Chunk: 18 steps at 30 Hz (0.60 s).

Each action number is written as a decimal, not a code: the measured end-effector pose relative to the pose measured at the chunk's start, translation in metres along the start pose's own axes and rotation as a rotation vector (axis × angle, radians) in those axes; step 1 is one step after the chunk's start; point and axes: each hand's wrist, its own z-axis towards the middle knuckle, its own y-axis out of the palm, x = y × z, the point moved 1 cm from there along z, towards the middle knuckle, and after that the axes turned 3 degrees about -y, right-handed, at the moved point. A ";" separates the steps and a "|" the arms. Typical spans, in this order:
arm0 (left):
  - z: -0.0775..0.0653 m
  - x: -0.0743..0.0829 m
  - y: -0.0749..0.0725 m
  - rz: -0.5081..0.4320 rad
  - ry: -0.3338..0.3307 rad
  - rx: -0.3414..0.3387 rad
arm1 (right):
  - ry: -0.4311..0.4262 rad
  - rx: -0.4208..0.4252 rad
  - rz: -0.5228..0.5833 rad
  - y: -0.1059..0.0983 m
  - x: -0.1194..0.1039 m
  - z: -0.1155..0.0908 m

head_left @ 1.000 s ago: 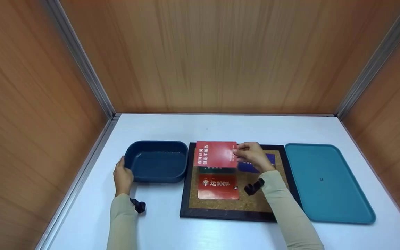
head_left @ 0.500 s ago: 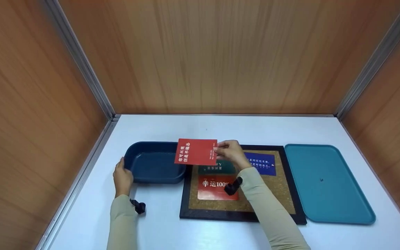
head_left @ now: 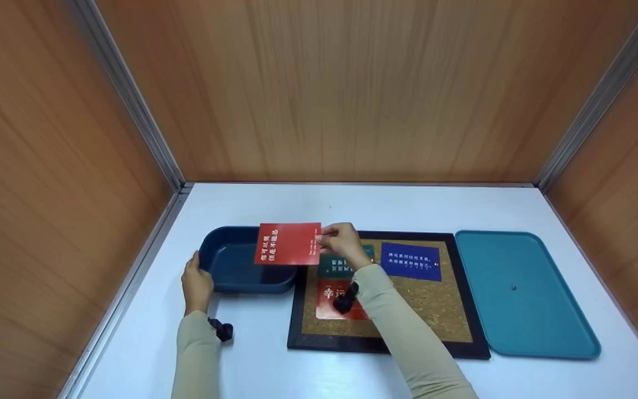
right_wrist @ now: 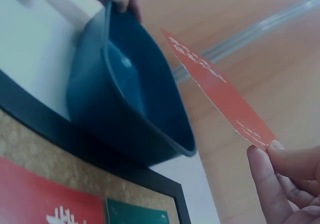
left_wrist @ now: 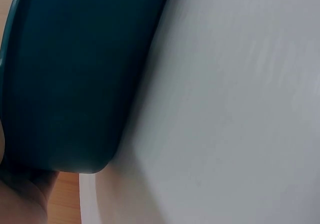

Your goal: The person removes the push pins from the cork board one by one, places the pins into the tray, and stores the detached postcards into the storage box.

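In the head view, a red card (head_left: 288, 244) with white lettering hangs over the right part of a dark blue basin (head_left: 252, 287). My right hand (head_left: 344, 244) pinches its right edge between thumb and fingers, as the right wrist view also shows of the card (right_wrist: 215, 92). At the basin's left side, my left hand (head_left: 196, 284) grips the rim, with fingers reaching over it in the right wrist view. The left wrist view is filled mostly by the basin's outer wall (left_wrist: 75, 84), with part of the hand at the lower left.
Right of the basin lies a black-framed cork board (head_left: 435, 310). It carries a green card (head_left: 333, 267), a blue card (head_left: 411, 261) and another red card (head_left: 325, 307), partly covered by my right wrist. Beyond it is a teal tray (head_left: 529, 310). Wooden walls (head_left: 352, 100) enclose the white table (head_left: 263, 360).
My right hand has carried the red card leftward from above the cork board to over the basin, uncovering the blue card. The left hand has stayed on the basin.
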 end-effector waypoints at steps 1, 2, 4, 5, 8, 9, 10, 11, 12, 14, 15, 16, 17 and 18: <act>0.000 0.000 0.000 -0.002 -0.001 0.000 | 0.001 0.003 -0.004 0.003 -0.001 0.000; 0.000 0.000 0.000 -0.005 -0.002 -0.001 | -0.002 0.007 -0.008 0.005 -0.001 0.001; 0.000 0.000 0.000 -0.003 -0.004 -0.002 | -0.005 0.016 -0.016 0.010 0.000 0.002; 0.000 0.000 0.000 -0.002 -0.007 -0.004 | -0.008 0.021 -0.018 0.012 0.001 0.002; -0.002 0.000 0.000 0.000 -0.015 -0.012 | -0.024 0.039 -0.036 0.019 0.004 0.003; -0.002 0.000 0.000 0.002 -0.017 -0.013 | -0.030 0.045 -0.045 0.021 0.005 0.003; -0.002 0.000 0.000 0.001 -0.016 -0.014 | -0.038 0.049 -0.055 0.023 0.005 0.003; -0.002 0.000 0.000 -0.002 -0.017 -0.014 | -0.047 0.053 -0.064 0.025 0.006 0.003; -0.002 0.000 0.000 -0.006 -0.017 -0.015 | -0.055 0.058 -0.077 0.027 0.007 0.004; -0.002 0.001 0.000 -0.013 -0.014 -0.016 | -0.066 0.065 -0.094 0.031 0.008 0.004; -0.002 0.000 0.000 -0.016 -0.014 -0.017 | -0.068 0.069 -0.107 0.033 0.009 0.005; -0.002 0.000 0.000 -0.018 -0.014 -0.018 | -0.069 0.072 -0.111 0.035 0.010 0.005; -0.002 0.000 0.000 -0.019 -0.014 -0.017 | -0.068 0.075 -0.110 0.037 0.010 0.006; -0.002 0.000 0.000 -0.018 -0.012 -0.015 | -0.067 0.079 -0.108 0.039 0.010 0.006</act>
